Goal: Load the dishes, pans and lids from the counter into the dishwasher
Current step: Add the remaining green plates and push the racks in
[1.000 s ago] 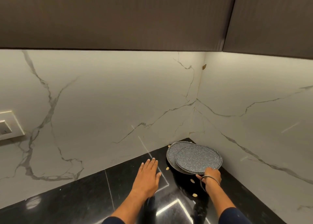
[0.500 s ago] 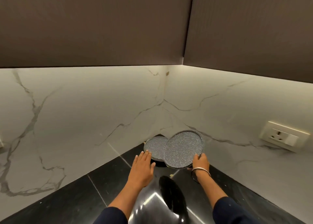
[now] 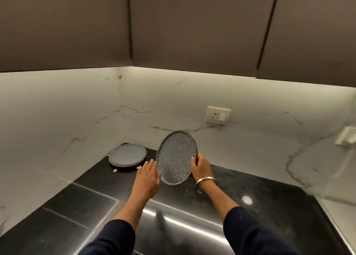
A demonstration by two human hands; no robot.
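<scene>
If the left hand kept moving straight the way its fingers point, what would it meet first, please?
Probably the tilted speckled grey round plate that the right hand holds; the left hand fingertips are already at its edge, though depth is unclear.

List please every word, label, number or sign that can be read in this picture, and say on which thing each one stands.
None can be read.
Held plate: speckled pattern only, no text.
Plate stack in the corner: no text.
Wall socket: no marking shows.
White object at the right edge: too blurred to tell.
Cabinets and counter: plain.
</scene>
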